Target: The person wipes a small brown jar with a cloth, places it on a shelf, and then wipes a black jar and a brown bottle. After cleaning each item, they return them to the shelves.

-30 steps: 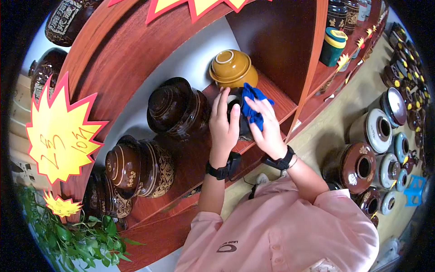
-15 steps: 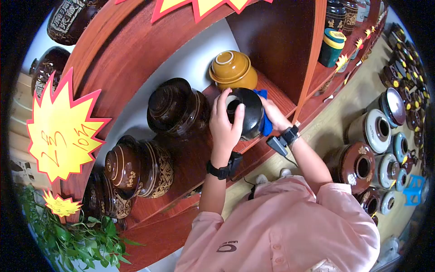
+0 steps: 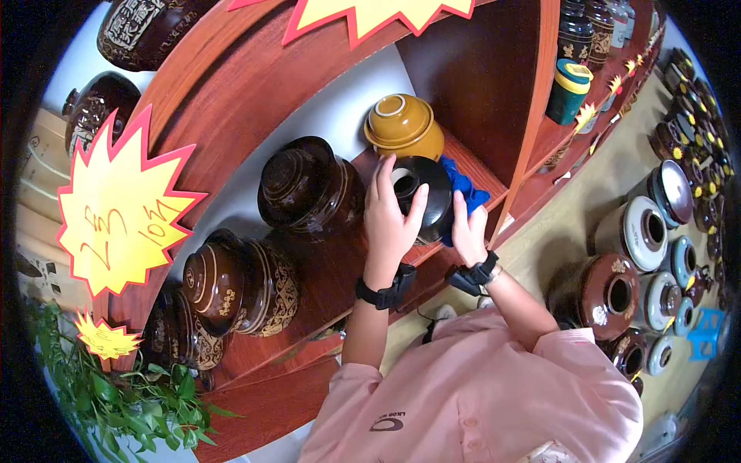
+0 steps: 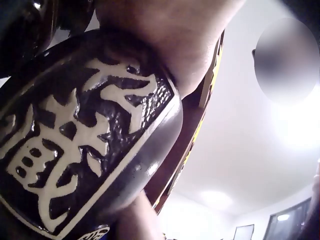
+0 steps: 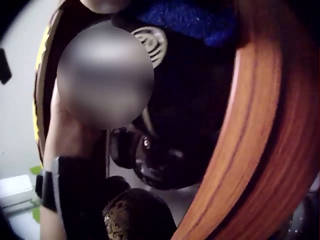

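A glossy black jar [image 3: 434,202] with a round mouth stands tilted in the head view, at the shelf's front. My left hand [image 3: 391,225] grips its near left side, with fingers and thumb spread about the mouth. On its right side my right hand [image 3: 471,234] holds a bunched blue cloth [image 3: 469,194] against the wall, thumb toward the jar. Pale raised characters on the jar [image 4: 65,145] fill the left wrist view, below the left hand [image 4: 165,35]. In the right wrist view the cloth [image 5: 182,21] lies along the top edge; the jar is dark there.
A mustard bowl-topped pot [image 3: 403,127] stands behind the jar, and brown lidded jars [image 3: 309,185] line the red-brown shelf [image 3: 494,166] to the left. Star-shaped price signs [image 3: 123,208] hang at the shelf edge. More jars [image 3: 610,297] stand on the floor at right.
My right hand and the cloth have gone from over the jar's top down to its right side, uncovering the black surface. My left hand stays at the mouth side. The head view has shifted slightly.
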The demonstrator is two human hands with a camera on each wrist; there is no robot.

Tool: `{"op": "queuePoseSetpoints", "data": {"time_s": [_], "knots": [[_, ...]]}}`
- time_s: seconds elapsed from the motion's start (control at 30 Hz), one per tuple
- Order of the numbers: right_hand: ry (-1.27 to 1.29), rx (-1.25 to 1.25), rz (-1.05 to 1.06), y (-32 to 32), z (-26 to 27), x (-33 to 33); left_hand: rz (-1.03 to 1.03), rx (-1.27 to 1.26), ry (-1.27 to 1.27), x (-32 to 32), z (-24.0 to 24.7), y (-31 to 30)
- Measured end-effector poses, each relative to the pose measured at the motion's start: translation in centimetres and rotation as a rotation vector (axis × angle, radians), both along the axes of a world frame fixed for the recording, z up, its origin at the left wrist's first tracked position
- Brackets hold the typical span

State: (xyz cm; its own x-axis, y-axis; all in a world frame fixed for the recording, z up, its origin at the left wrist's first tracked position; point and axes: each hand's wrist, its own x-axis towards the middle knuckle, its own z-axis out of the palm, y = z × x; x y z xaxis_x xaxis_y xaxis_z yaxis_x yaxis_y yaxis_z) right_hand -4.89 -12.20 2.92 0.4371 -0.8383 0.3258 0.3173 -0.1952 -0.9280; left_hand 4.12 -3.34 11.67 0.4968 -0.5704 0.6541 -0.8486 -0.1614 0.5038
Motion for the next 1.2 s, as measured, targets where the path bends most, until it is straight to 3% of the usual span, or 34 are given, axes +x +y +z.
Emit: {"op": "queuePoseSetpoints", "data": {"time_s": [0.03, 0.13, 0.2, 0.27, 0.47, 0.6, 0.73, 0.83, 0.93, 1.1, 1.2], "knots": [[-0.017, -0.052, 0.024, 0.0, 1.5, -0.3, -0.008, -0.004, -0.01, 0.1, -0.1, 0.0], [0.041, -0.569, 0.092, -1.1, 5.3, -0.7, -0.032, -0.014, -0.022, 0.3, -0.1, 0.1], [0.082, -0.572, 0.188, -2.3, 5.5, -0.2, -0.032, -0.022, -0.019, 0.2, -0.1, 0.0], [0.044, -0.507, 0.263, -3.3, 6.1, 0.3, -0.014, -0.035, -0.015, 0.2, -0.2, -0.3], [0.018, 0.202, 0.522, -4.0, 4.4, 0.9, 0.006, -0.042, -0.013, -0.1, -0.1, -0.4], [-0.069, 0.344, 0.547, -4.1, 2.6, 1.0, 0.019, -0.048, -0.029, -0.3, 0.0, -0.5], [0.014, 0.351, 0.486, -4.0, -2.0, 1.2, 0.033, -0.047, -0.003, -0.4, 0.1, -0.6], [0.086, 0.397, 0.479, -4.1, -1.8, 0.9, 0.083, -0.141, 0.046, -0.8, 0.1, -1.1], [0.067, 0.384, 0.479, -4.2, -2.5, 0.9, 0.212, -0.051, 0.041, -0.5, -0.4, -1.2], [-0.01, 0.415, 0.475, -3.8, -2.8, 0.9, 0.15, -0.07, 0.144, 0.0, -0.2, -0.9], [-0.037, 0.415, 0.476, -3.9, -3.0, 0.7, 0.007, -0.141, 0.181, 0.2, -0.2, -0.1]]}}
